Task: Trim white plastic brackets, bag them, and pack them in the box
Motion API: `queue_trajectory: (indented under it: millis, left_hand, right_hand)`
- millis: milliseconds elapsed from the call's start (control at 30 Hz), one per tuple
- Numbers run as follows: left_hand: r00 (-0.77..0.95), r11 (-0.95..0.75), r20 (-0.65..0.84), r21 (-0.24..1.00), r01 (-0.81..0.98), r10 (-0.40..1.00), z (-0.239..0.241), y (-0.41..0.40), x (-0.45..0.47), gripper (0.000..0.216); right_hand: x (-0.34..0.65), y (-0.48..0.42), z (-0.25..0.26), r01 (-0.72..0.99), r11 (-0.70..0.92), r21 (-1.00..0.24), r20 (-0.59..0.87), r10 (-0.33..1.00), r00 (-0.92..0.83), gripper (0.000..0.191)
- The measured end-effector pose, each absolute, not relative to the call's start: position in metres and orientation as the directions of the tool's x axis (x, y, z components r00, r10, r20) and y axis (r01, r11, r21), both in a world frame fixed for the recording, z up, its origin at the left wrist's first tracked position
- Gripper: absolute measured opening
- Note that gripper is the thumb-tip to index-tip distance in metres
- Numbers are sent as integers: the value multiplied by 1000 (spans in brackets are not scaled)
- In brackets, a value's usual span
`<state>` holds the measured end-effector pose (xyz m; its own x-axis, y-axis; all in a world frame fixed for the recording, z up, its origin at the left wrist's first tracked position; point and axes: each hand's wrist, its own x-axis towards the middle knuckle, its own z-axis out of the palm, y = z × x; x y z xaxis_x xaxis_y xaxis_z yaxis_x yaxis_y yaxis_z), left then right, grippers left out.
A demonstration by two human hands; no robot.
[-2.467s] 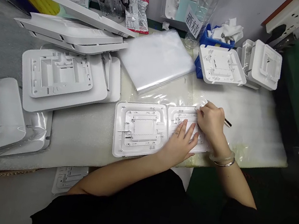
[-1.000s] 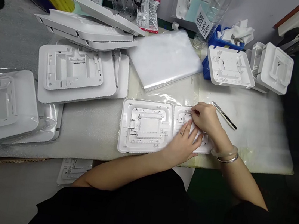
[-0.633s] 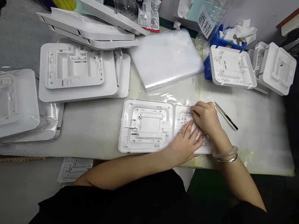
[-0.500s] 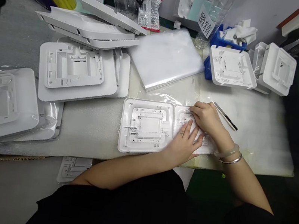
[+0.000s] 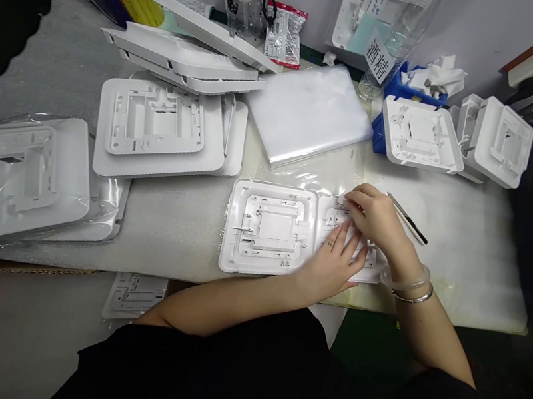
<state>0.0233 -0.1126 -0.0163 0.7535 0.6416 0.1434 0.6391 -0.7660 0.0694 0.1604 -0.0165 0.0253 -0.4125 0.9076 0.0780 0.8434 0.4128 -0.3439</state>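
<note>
Two white plastic parts lie side by side at the bench's front edge: a larger square housing (image 5: 269, 228) and, to its right, a smaller plate (image 5: 330, 218) half covered by my hands. My left hand (image 5: 335, 266) lies flat on the small plate with its fingers stretched out and presses it down. My right hand (image 5: 375, 218) is curled over the plate's far edge, fingertips pinched together near its upper left corner; what they hold is too small to make out. A bangle sits on my right wrist.
A thin dark pen-like tool (image 5: 408, 218) lies just right of my right hand. Behind are a stack of clear bags (image 5: 310, 112), a labelled bottle (image 5: 389, 44), a blue bin (image 5: 395, 88) and white housings (image 5: 421, 135). More housings (image 5: 162, 122), some bagged (image 5: 7, 175), fill the left.
My hands stay on the small plate with only slight shifts of the right fingertips along its far edge. The view has drifted, so everything sits a little further right and lower.
</note>
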Motion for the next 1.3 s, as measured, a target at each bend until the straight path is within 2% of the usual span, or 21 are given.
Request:
queue_trajectory:
  millis: [167, 233, 400, 467, 600, 733, 800, 900, 1000, 1067, 1200, 1300]
  left_hand:
    - [751, -766, 155, 82, 638, 642, -16, -112, 23, 75]
    - [750, -766, 159, 83, 638, 642, -16, -113, 22, 74]
    - [748, -764, 161, 82, 640, 644, -16, -113, 22, 76]
    - [751, -767, 159, 89, 636, 641, -15, -113, 22, 72]
    - [757, -770, 139, 122, 626, 638, -12, -112, 21, 61]
    - [750, -763, 137, 126, 634, 647, -11, -112, 22, 57]
    - [750, -763, 138, 119, 636, 647, -12, -112, 22, 60]
    - [748, -766, 172, 87, 637, 641, -14, -113, 22, 68]
    - [736, -758, 202, 62, 649, 646, -14, -114, 22, 74]
    - [737, -758, 193, 69, 649, 648, -13, -114, 21, 68]
    - [757, -770, 137, 114, 628, 639, -11, -113, 22, 55]
    - [765, -774, 118, 115, 623, 633, -9, -112, 22, 56]
  right_hand:
    - [148, -10, 28, 922, 349, -167, -94, 925, -367, 26]
    - [146, -9, 32, 919, 354, -176, -113, 920, -376, 26]
    - [139, -12, 39, 828, 437, -352, 24, 888, -459, 22]
    - [132, -15, 36, 815, 451, -365, 7, 876, -482, 23]
    - [118, -19, 24, 873, 407, -270, -95, 891, -445, 27]
    - [118, -21, 18, 863, 492, -118, -35, 866, -499, 25]
    - [124, -22, 19, 840, 537, -74, -51, 839, -541, 27]
    - [135, -22, 22, 806, 579, -126, -67, 805, -589, 28]
    - [138, -20, 23, 808, 559, -187, 58, 827, -559, 24]
    - [134, -19, 19, 835, 522, -173, 116, 853, -509, 25]
    - [122, -20, 9, 866, 490, -103, 93, 871, -482, 29]
    - [120, -21, 6, 842, 524, -129, 55, 851, -522, 27]
